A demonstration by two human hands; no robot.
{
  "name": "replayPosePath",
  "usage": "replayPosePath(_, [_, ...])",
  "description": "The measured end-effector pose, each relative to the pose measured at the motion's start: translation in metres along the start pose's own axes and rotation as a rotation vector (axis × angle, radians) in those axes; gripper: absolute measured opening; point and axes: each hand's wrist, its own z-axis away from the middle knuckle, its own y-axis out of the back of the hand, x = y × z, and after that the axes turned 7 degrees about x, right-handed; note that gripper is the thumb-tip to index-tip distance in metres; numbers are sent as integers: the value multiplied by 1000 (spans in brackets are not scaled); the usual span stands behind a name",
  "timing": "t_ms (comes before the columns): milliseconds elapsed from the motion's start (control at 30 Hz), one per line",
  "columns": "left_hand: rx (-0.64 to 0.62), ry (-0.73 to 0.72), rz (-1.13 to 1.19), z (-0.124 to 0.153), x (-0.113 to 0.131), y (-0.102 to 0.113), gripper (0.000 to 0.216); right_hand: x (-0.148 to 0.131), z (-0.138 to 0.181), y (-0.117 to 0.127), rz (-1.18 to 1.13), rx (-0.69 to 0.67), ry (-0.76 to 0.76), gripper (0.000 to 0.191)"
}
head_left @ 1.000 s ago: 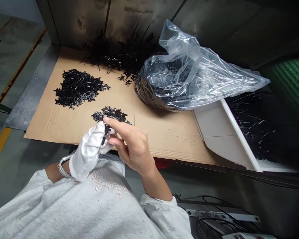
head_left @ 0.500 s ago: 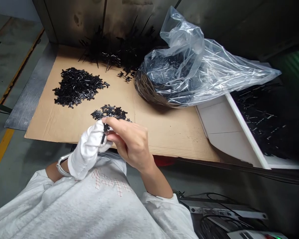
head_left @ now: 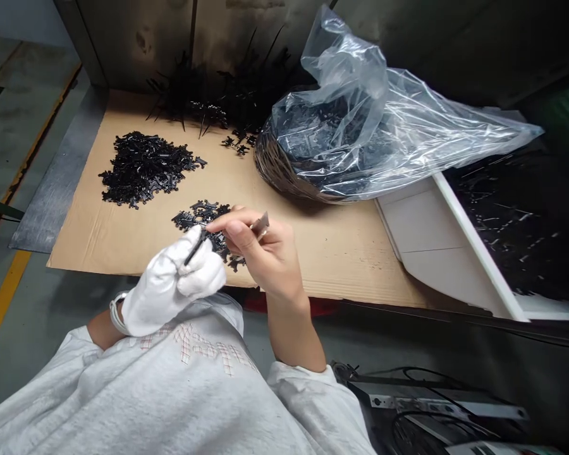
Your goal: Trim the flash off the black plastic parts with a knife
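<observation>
My left hand, in a white glove, is closed on a thin black plastic part that sticks up and to the right. My bare right hand is closed beside it, pinching a small flat metal blade, with its forefinger reaching toward the part's tip. Both hands hover over the near edge of a cardboard sheet. Just behind them lies a small heap of black parts.
A larger pile of black parts lies at the left of the cardboard, and a tangle of black sprues at the back. A clear plastic bag with black parts sits on the right, next to a white bin.
My right hand has drawn away to the right of the part, and the metal blade now shows in its fingers. My left hand has dropped slightly and tilted the part.
</observation>
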Motion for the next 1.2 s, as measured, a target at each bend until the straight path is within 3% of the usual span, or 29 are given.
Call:
replayPosePath(100, [-100,55,64,-3,-1,0,52,-1,0,1,-52,-32,-91,27])
replayPosePath(300, [69,-4,-257,-7,-6,20,45,-8,-1,2,-156,-9,-229,37])
replayPosePath(467, [208,-276,-542,-13,3,34,37,-8,0,5,-119,-22,-265,35])
replayPosePath(567, [198,-342,-637,-12,9,29,33,-7,4,4,18,-18,-205,37])
replayPosePath(700, [246,-330,-547,-8,10,20,29,0,13,6,232,24,91,56])
replayPosePath(800, [258,-314,-431,-6,5,19,32,5,19,6,409,51,276,45])
replayPosePath(900, [216,-281,-398,-3,2,19,32,5,21,4,496,74,362,36])
replayPosePath(1067, [171,-256,-401,2,4,19,30,10,13,5,484,120,350,30])
replayPosePath(1133, [175,-283,-471,-2,5,25,28,19,4,9,503,197,271,30])
replayPosePath(1200, [215,-392,-666,-13,2,37,23,32,-9,12,556,176,156,31])
